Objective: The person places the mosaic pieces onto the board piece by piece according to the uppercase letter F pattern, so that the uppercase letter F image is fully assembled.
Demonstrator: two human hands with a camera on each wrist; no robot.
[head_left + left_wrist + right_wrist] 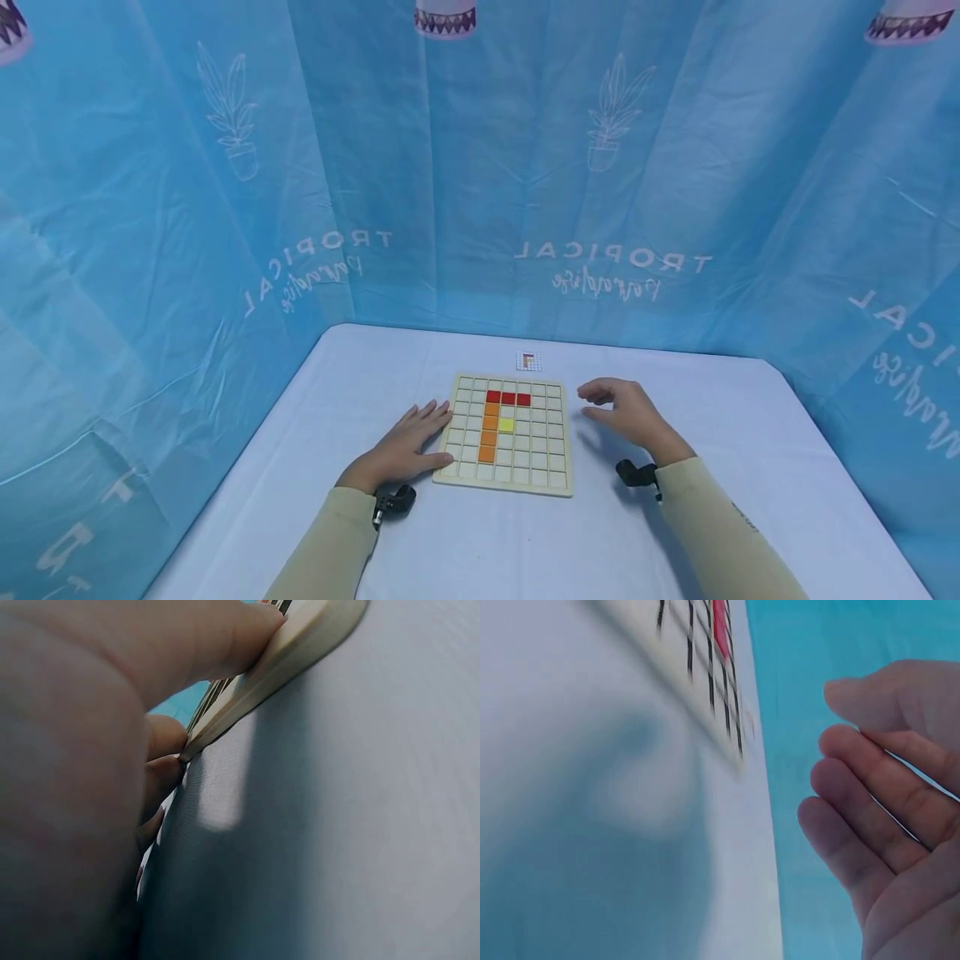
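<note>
A pale square grid board [502, 489] lies on the table. Three red tiles [508, 398] form a row near its far side, and several orange tiles [489, 422] run down from the row's left end. One yellow tile [506, 426] sits beside the orange column. My left hand [405, 446] rests flat at the board's left side, fingers straight; in the left wrist view its thumb [217, 645] touches the board's edge [289, 664]. My right hand [628, 410] hovers off the board's right edge, its fingers [855, 825] loosely bent with nothing seen between them.
A small card [528, 361] printed with a coloured grid pattern lies just beyond the board. The white tablecloth [480, 546] extends around it. Blue printed curtains [480, 167] stand behind the table and along both sides. Each wrist wears a small black camera [636, 474].
</note>
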